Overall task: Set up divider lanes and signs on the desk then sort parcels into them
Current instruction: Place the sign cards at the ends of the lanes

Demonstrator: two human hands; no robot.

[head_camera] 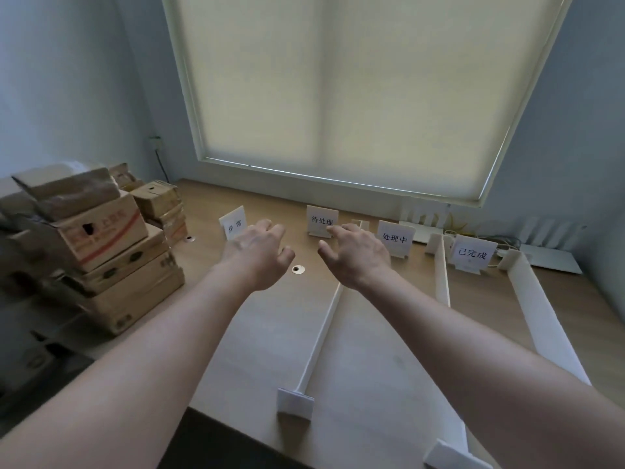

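Note:
Both arms reach out over the wooden desk (257, 333). My left hand (260, 253) hovers with loosely curled fingers and holds nothing, just right of the leftmost white sign (233, 225). My right hand (358, 253) is also empty, fingers spread, in front of the second sign (321, 221). Two more signs stand further right (395, 238) (471, 253). Three white dividers run front to back: left (321, 336), middle (442, 275), right (541, 306). Cardboard parcels (101, 245) are stacked at the desk's left.
A window with a drawn blind (338, 96) fills the wall behind the desk. White devices and cables (548, 255) lie at the back right. A round metal cable hole (297, 269) sits between my hands. The desk's front edge (236, 431) is near my elbows.

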